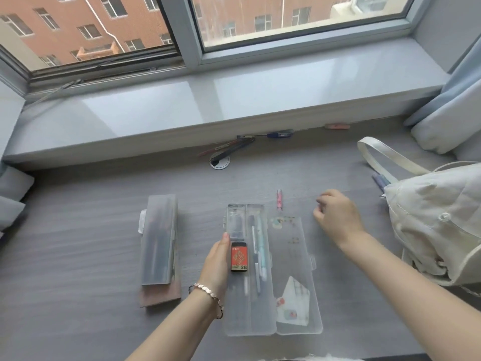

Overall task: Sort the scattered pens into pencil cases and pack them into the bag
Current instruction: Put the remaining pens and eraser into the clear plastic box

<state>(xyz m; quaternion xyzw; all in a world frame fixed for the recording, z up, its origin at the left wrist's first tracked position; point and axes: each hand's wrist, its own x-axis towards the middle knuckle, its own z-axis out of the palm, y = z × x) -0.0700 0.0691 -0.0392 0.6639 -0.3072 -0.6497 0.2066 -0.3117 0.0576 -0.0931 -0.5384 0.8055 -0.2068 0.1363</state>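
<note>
Frosted plastic blurs the closed pencil case contents. Left hand grips the 2B eraser, fingers hidden; right hand curls, hold unclear.

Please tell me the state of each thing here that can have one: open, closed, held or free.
Middle pencil case: open, lid flat to its right, pens inside.
Left pencil case: closed.
Eraser: held by the left hand over the open case.
Right hand: fingers curled; anything held is hidden.
Bag: slumped on the desk; opening unseen.
Left window: ajar.
</note>
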